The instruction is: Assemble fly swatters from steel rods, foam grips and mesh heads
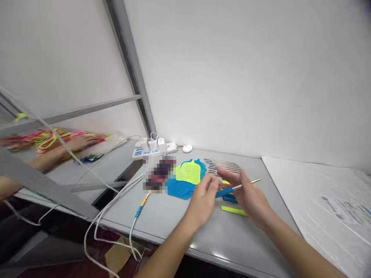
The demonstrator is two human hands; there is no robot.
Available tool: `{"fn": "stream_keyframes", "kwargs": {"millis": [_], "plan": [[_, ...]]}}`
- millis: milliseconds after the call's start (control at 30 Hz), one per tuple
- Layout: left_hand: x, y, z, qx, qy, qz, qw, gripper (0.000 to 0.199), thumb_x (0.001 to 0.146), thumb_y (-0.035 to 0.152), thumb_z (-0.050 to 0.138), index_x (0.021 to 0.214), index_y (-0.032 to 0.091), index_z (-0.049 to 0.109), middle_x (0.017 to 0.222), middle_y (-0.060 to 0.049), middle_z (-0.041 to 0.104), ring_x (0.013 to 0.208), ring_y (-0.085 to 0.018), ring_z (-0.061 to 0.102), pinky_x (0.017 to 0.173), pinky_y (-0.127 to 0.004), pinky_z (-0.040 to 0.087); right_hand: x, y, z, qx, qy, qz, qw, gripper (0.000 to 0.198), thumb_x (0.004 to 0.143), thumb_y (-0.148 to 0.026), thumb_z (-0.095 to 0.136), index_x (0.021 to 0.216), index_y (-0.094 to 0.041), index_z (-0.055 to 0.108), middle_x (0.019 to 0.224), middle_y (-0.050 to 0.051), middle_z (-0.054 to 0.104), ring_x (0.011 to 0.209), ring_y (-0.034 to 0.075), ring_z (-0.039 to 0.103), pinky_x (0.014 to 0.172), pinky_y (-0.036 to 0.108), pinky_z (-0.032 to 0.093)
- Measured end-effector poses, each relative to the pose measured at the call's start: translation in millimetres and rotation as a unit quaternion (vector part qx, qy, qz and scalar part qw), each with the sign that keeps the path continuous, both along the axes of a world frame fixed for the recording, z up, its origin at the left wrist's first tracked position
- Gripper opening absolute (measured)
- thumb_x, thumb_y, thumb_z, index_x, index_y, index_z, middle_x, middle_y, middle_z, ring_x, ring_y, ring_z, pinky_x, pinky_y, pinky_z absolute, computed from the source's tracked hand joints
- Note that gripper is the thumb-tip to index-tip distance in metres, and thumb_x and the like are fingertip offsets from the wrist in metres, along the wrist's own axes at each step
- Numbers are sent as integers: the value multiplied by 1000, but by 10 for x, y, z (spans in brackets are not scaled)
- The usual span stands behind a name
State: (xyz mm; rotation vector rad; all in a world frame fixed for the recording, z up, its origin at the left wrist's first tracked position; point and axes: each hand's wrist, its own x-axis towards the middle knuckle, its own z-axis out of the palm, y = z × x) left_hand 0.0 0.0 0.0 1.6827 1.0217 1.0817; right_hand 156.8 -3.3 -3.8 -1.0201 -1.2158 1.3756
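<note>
My left hand [206, 195] is closed, with its fingers pinched around a blue sleeve-like handle [224, 192]. A thin silver metal rod [256, 181] comes out of that handle and slants up to the right. My right hand [251, 195] has its fingers stretched out and its thumb raised; the rod passes behind the thumb, close to the palm. Beneath the hands lie a flat yellow-green strip [232, 210] and blue pieces [230, 198], partly covered. Just beyond are several silver rods [224, 165] laid side by side.
Blue mesh pieces [181, 189] lie under a yellow-green mesh piece [189, 172]. Behind them sit a power strip [155, 151] and a white round-edged object [187, 148]. White cables [100, 220] hang over the table edge. A white wrapped panel [313, 193] lies right. Another person's hand [79, 143] rests among colourful cords.
</note>
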Motion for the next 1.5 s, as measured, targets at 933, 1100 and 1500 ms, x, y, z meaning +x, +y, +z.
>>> {"fn": "stream_keyframes", "kwargs": {"millis": [933,1100,1500], "plan": [[-572,225,-645,176,393,185,883,19,93,32,42,101,18,52,138,-13,47,134,-33,36,105,-55,35,-476,1700,-267,133,-523,42,841,36,68,-52,67,83,-19,66,102,12,60,101,29,49,81,35,38],[-603,238,-619,187,389,194,881,16,92,29,42,96,18,52,135,-13,48,130,-31,40,103,-52,38,-306,1616,-123,102,-468,54,876,40,69,-59,62,73,-20,55,70,0,57,65,16,49,56,27,35],[-571,176,-529,240,375,212,870,19,94,30,40,95,18,54,123,-12,56,123,-30,42,97,-49,39,296,880,442,102,-231,-65,965,39,77,-57,61,88,-21,54,77,2,60,72,16,57,62,27,45]]}}
